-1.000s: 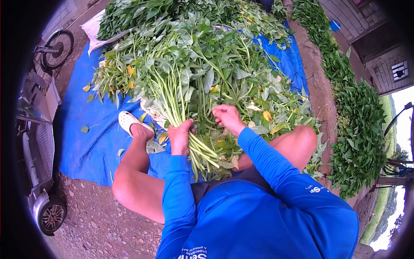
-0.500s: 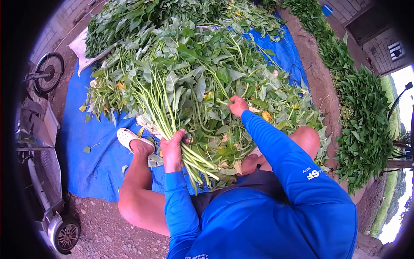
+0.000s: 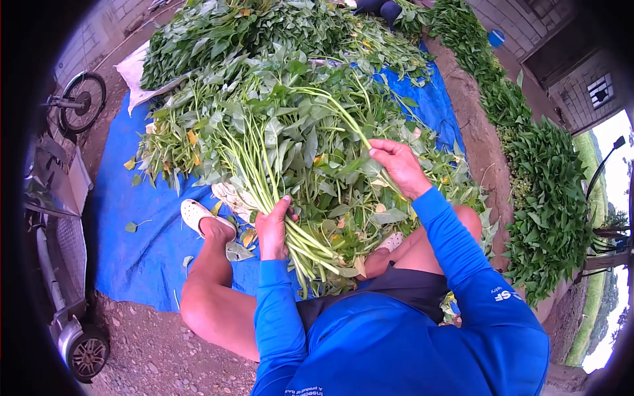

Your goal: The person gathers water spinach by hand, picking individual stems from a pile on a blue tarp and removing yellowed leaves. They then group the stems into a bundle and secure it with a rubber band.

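Observation:
My left hand [image 3: 273, 229] is closed round a bunch of water spinach [image 3: 254, 175], its pale green cut ends pointing toward my lap and its leaves spreading away from me. To the right, my right hand [image 3: 400, 167] pinches a single water spinach stem [image 3: 345, 116] between thumb and fingers, raised over the heap. Its leafy end reaches up and left. Beneath both hands lies a loose heap of water spinach [image 3: 323, 191], with some yellowed leaves mixed in. The far end of the bunch blends into the heap.
A blue tarp [image 3: 132, 257] lies under the heap. Denser piled greens [image 3: 218, 43] rest at the back on a white sack [image 3: 134, 72]. A row of greens [image 3: 545, 198] runs along the right. Wheeled vehicles stand at left; my clog [image 3: 198, 216] is beside the heap.
My right hand has lifted up and to the right, drawing a stem out of the heap. My left hand keeps hold of the bunch, almost in the same place.

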`<move>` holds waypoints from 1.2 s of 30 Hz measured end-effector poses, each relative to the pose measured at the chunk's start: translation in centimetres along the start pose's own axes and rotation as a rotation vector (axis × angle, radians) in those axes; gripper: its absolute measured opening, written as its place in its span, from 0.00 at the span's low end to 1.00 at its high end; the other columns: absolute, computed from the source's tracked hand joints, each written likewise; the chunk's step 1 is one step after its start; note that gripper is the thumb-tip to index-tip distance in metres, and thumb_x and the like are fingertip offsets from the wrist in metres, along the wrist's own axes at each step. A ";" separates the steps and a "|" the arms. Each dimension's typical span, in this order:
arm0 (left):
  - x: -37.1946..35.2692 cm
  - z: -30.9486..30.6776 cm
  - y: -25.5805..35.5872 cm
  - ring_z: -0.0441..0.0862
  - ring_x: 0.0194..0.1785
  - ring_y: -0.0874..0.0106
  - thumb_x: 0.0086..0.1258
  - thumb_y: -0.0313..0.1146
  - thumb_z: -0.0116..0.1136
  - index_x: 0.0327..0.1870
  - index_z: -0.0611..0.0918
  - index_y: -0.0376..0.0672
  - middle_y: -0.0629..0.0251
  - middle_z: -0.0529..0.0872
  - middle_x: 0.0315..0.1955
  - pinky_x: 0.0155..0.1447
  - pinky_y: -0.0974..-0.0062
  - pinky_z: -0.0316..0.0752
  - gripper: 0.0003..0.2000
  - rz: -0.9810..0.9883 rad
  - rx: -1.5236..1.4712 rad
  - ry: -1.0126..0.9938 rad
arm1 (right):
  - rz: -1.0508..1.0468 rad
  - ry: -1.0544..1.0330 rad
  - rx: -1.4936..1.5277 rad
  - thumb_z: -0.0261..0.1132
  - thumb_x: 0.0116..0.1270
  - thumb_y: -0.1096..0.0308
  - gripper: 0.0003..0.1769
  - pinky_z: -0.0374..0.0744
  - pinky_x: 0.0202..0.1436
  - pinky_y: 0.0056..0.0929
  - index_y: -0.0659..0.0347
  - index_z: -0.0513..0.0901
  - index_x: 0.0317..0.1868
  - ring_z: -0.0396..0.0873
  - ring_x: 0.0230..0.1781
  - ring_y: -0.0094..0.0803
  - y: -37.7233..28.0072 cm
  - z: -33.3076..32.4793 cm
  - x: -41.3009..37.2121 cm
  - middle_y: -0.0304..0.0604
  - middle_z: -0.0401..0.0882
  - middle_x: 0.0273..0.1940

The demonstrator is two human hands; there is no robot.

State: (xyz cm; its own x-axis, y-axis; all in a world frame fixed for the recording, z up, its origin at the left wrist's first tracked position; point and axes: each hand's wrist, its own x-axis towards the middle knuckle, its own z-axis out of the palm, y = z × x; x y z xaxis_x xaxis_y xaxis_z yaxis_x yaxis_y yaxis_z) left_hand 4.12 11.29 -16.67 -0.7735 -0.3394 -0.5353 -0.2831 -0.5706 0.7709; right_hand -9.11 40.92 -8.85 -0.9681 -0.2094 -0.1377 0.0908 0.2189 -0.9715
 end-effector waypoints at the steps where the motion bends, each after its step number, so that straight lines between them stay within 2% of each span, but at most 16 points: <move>1: 0.0 0.0 -0.1 0.83 0.25 0.73 0.74 0.33 0.75 0.47 0.85 0.38 0.65 0.86 0.28 0.29 0.76 0.79 0.11 0.018 -0.002 -0.009 | -0.054 0.054 0.024 0.72 0.78 0.69 0.19 0.79 0.60 0.26 0.63 0.90 0.66 0.82 0.50 0.22 -0.6 0.8 -0.7 0.37 0.90 0.52; 4: -0.4 -0.1 -0.1 0.84 0.25 0.73 0.73 0.36 0.76 0.45 0.85 0.38 0.64 0.86 0.28 0.29 0.75 0.79 0.13 -0.005 -0.011 0.001 | -0.149 0.206 -0.095 0.72 0.78 0.70 0.19 0.80 0.53 0.25 0.63 0.90 0.66 0.80 0.42 0.20 -3.1 2.5 -3.1 0.35 0.88 0.46; 5: -0.3 -0.2 -0.3 0.84 0.24 0.73 0.73 0.36 0.77 0.43 0.85 0.37 0.64 0.87 0.28 0.28 0.74 0.78 0.13 -0.009 -0.015 -0.003 | -0.320 0.253 -0.244 0.72 0.76 0.71 0.20 0.79 0.45 0.26 0.64 0.90 0.66 0.77 0.35 0.21 -3.4 2.9 -3.2 0.36 0.82 0.39; 9: -0.2 -0.2 -0.6 0.85 0.25 0.73 0.73 0.36 0.78 0.44 0.86 0.37 0.64 0.87 0.29 0.30 0.74 0.81 0.13 -0.039 -0.087 -0.018 | -0.406 0.314 -0.399 0.71 0.75 0.69 0.21 0.80 0.44 0.31 0.64 0.90 0.65 0.78 0.33 0.29 -7.1 6.9 -5.3 0.41 0.77 0.34; 12: 0.7 -0.6 -1.9 0.86 0.26 0.72 0.73 0.38 0.79 0.47 0.86 0.38 0.64 0.88 0.30 0.31 0.74 0.84 0.15 -0.071 -0.150 -0.059 | -0.328 0.198 -0.492 0.70 0.75 0.67 0.21 0.83 0.47 0.39 0.64 0.90 0.65 0.84 0.36 0.39 -5.1 11.1 -6.0 0.49 0.84 0.38; 14: 1.5 -1.1 -3.1 0.88 0.30 0.72 0.75 0.41 0.77 0.52 0.86 0.39 0.65 0.89 0.32 0.36 0.73 0.86 0.16 -0.080 -0.188 -0.131 | -0.264 -0.031 -0.665 0.70 0.75 0.66 0.21 0.85 0.53 0.44 0.64 0.90 0.64 0.89 0.44 0.50 -1.1 13.8 -6.4 0.56 0.89 0.46; 16: 1.4 -1.4 -3.8 0.88 0.34 0.72 0.77 0.42 0.76 0.53 0.86 0.41 0.66 0.89 0.35 0.39 0.73 0.87 0.16 -0.077 -0.278 -0.211 | -0.057 -0.215 -0.469 0.69 0.77 0.71 0.20 0.86 0.61 0.37 0.63 0.89 0.66 0.91 0.55 0.39 2.5 15.6 -6.6 0.56 0.92 0.56; 18: 1.3 -1.7 -4.4 0.89 0.43 0.72 0.77 0.44 0.76 0.59 0.85 0.40 0.64 0.90 0.44 0.47 0.71 0.87 0.20 -0.068 -0.303 -0.199 | -0.038 -0.215 -0.501 0.69 0.79 0.68 0.21 0.84 0.69 0.34 0.66 0.87 0.68 0.89 0.62 0.37 3.8 16.2 -6.4 0.54 0.91 0.61; 20: 2.0 -1.5 -5.1 0.89 0.47 0.71 0.75 0.45 0.78 0.61 0.84 0.39 0.64 0.90 0.47 0.51 0.70 0.87 0.24 0.002 -0.281 -0.184 | -0.021 -0.316 -0.291 0.70 0.80 0.67 0.22 0.83 0.69 0.33 0.66 0.86 0.69 0.89 0.63 0.35 5.4 16.4 -5.9 0.52 0.92 0.61; 22: 1.1 -1.2 -3.6 0.90 0.41 0.69 0.71 0.39 0.81 0.59 0.84 0.36 0.62 0.91 0.44 0.47 0.69 0.89 0.23 -0.131 -0.270 -0.190 | 0.006 -0.427 -0.262 0.69 0.83 0.63 0.23 0.86 0.65 0.33 0.62 0.86 0.72 0.88 0.58 0.30 6.3 16.0 -5.2 0.46 0.92 0.60; 24: 1.7 -1.1 -3.7 0.89 0.36 0.71 0.69 0.35 0.79 0.51 0.87 0.37 0.62 0.91 0.36 0.41 0.70 0.86 0.16 -0.084 -0.214 -0.141 | 0.308 -0.398 -0.047 0.68 0.83 0.61 0.22 0.88 0.57 0.33 0.62 0.87 0.71 0.87 0.51 0.25 0.8 14.0 -5.9 0.42 0.93 0.53; 26: 1.6 -1.1 -3.3 0.87 0.33 0.72 0.70 0.35 0.78 0.50 0.88 0.37 0.64 0.90 0.35 0.39 0.72 0.84 0.15 -0.052 -0.160 -0.127 | 0.233 -0.181 -0.118 0.69 0.83 0.57 0.22 0.88 0.49 0.31 0.60 0.88 0.68 0.85 0.44 0.21 -0.3 12.6 -5.8 0.37 0.92 0.47; 27: 1.6 -1.0 -3.2 0.87 0.33 0.72 0.70 0.35 0.78 0.50 0.88 0.37 0.64 0.90 0.35 0.38 0.72 0.83 0.15 -0.057 -0.164 -0.117 | 0.106 -0.231 -0.255 0.74 0.78 0.52 0.23 0.86 0.45 0.30 0.63 0.91 0.59 0.85 0.41 0.24 -0.6 11.7 -6.1 0.38 0.92 0.44; 31: 1.1 -0.3 -2.7 0.86 0.32 0.72 0.71 0.36 0.77 0.51 0.88 0.37 0.65 0.89 0.34 0.39 0.71 0.83 0.15 -0.059 -0.173 -0.125 | 0.002 -0.355 -0.586 0.80 0.65 0.50 0.25 0.82 0.42 0.35 0.68 0.92 0.45 0.86 0.35 0.33 -0.7 12.8 -9.2 0.48 0.89 0.36; 34: 0.8 0.0 -2.6 0.87 0.32 0.71 0.71 0.37 0.77 0.53 0.87 0.36 0.63 0.90 0.34 0.39 0.70 0.85 0.17 -0.042 -0.188 -0.095 | -0.084 -0.183 -0.482 0.75 0.73 0.59 0.17 0.82 0.43 0.33 0.67 0.90 0.47 0.86 0.37 0.32 2.1 13.5 -9.6 0.45 0.89 0.38; 36: 0.4 0.0 -2.7 0.88 0.31 0.70 0.72 0.38 0.77 0.51 0.86 0.36 0.62 0.90 0.33 0.37 0.70 0.85 0.17 -0.018 -0.179 -0.063 | -0.013 -0.218 -0.167 0.70 0.79 0.63 0.12 0.83 0.45 0.31 0.64 0.87 0.50 0.87 0.39 0.31 2.6 13.5 -10.0 0.44 0.90 0.40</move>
State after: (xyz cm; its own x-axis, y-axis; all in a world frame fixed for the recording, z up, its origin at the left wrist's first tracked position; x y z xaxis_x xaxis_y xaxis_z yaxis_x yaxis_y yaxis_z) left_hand 4.59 12.66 -18.92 -0.8046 -0.2836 -0.5218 -0.1965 -0.7020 0.6846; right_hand 3.99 30.68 -12.61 -0.8942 -0.4094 -0.1811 0.0213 0.3652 -0.9307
